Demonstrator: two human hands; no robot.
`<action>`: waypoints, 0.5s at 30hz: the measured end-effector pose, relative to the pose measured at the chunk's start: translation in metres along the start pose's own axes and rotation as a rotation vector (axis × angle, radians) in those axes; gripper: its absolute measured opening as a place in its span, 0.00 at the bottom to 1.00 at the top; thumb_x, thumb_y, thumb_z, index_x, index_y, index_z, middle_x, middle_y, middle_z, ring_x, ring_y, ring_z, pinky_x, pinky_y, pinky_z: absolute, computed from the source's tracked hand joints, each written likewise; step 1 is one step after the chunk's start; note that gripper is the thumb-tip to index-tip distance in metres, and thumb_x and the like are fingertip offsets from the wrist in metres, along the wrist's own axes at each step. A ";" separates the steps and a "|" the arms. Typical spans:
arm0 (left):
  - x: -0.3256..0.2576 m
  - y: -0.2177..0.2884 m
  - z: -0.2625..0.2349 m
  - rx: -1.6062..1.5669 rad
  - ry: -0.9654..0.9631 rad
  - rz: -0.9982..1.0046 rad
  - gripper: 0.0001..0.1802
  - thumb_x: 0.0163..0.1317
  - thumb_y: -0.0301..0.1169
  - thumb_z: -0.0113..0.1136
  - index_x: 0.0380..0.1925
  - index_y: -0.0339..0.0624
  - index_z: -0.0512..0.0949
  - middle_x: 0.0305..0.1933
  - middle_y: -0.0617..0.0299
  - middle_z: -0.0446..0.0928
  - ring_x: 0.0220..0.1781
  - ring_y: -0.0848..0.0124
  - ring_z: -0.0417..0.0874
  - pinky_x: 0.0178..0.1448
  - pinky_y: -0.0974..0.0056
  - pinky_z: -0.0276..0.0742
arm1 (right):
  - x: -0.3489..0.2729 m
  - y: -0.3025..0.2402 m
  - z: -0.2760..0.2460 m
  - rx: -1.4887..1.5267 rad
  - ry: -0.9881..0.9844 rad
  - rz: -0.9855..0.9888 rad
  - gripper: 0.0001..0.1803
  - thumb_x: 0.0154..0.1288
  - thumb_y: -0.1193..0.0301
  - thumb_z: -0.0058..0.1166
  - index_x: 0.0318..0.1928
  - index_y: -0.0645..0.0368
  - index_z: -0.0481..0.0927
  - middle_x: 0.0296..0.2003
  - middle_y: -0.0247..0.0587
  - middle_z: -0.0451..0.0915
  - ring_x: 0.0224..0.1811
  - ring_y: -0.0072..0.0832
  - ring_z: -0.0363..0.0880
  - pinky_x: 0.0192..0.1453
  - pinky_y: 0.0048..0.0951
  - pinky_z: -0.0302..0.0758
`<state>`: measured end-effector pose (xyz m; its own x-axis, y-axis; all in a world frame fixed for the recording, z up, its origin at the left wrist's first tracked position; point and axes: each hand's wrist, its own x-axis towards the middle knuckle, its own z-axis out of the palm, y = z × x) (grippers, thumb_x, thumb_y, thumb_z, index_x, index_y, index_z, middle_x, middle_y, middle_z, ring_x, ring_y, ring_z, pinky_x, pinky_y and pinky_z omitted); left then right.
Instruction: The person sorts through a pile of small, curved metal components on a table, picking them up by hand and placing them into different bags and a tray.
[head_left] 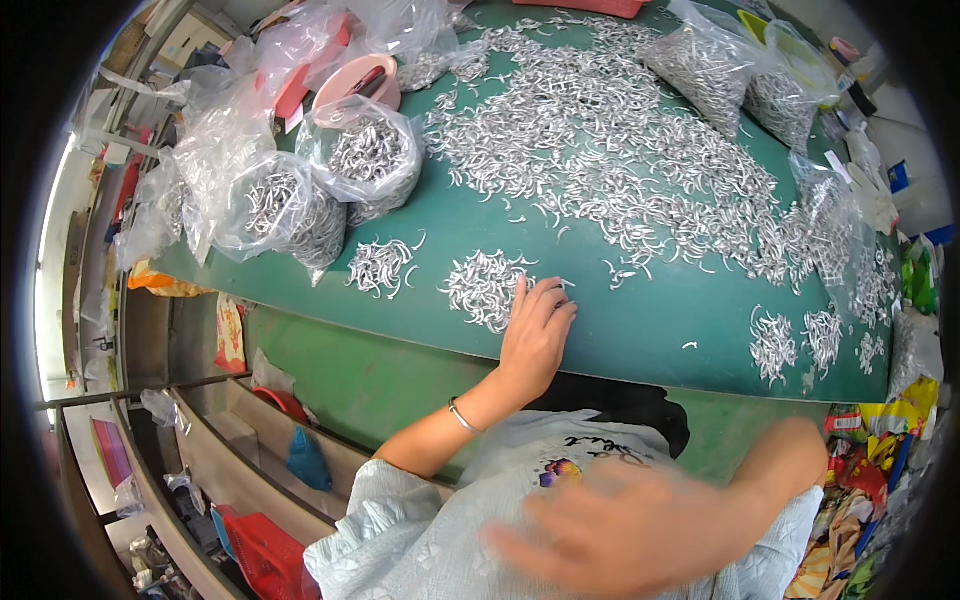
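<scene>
My left hand (540,330) rests at the table's near edge, fingers extended and slightly apart. Its fingertips touch the right side of a small pile of silvery curved metal pieces (483,288). A smaller pile of the same pieces (379,268) lies to the left. My right hand (620,520) is off the table, in front of my body, and smeared by motion, so its finger pose and any contents do not show. Beyond the hands, a broad heap of these curved pieces (580,130) spreads over the green table (640,335).
Clear plastic bags of pieces (290,215) stand at the left beside a pink bowl (358,85). More filled bags (700,75) stand at the far right. Several small piles (773,345) lie near the right front edge. A red crate (262,550) sits low at the left.
</scene>
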<state>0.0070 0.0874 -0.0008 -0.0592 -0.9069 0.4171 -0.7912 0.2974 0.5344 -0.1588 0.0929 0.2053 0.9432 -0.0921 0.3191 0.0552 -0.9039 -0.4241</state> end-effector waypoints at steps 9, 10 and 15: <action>0.012 0.021 -0.009 -0.109 0.070 -0.073 0.14 0.55 0.20 0.63 0.43 0.37 0.76 0.49 0.52 0.72 0.56 0.51 0.73 0.68 0.37 0.61 | -0.052 0.166 0.088 -0.327 0.307 0.664 0.07 0.57 0.78 0.58 0.38 0.62 0.79 0.32 0.43 0.76 0.37 0.42 0.75 0.43 0.39 0.70; 0.010 0.025 -0.010 -0.136 0.056 -0.092 0.15 0.55 0.20 0.63 0.44 0.37 0.76 0.49 0.52 0.72 0.55 0.51 0.74 0.67 0.38 0.62 | -0.054 0.166 0.093 -0.337 0.284 0.699 0.06 0.57 0.79 0.58 0.37 0.62 0.78 0.32 0.43 0.76 0.37 0.42 0.74 0.43 0.39 0.69; -0.002 0.030 -0.016 -0.233 0.034 -0.223 0.19 0.54 0.19 0.64 0.48 0.36 0.77 0.50 0.51 0.74 0.54 0.52 0.75 0.63 0.45 0.67 | -0.065 0.147 0.104 -0.178 0.433 0.787 0.05 0.55 0.80 0.59 0.33 0.61 0.76 0.32 0.41 0.76 0.37 0.41 0.74 0.42 0.39 0.67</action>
<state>-0.0068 0.1029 0.0263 0.1237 -0.9482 0.2927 -0.6213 0.1560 0.7678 -0.1782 0.0091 0.0337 0.4799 -0.8250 0.2984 -0.6368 -0.5615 -0.5285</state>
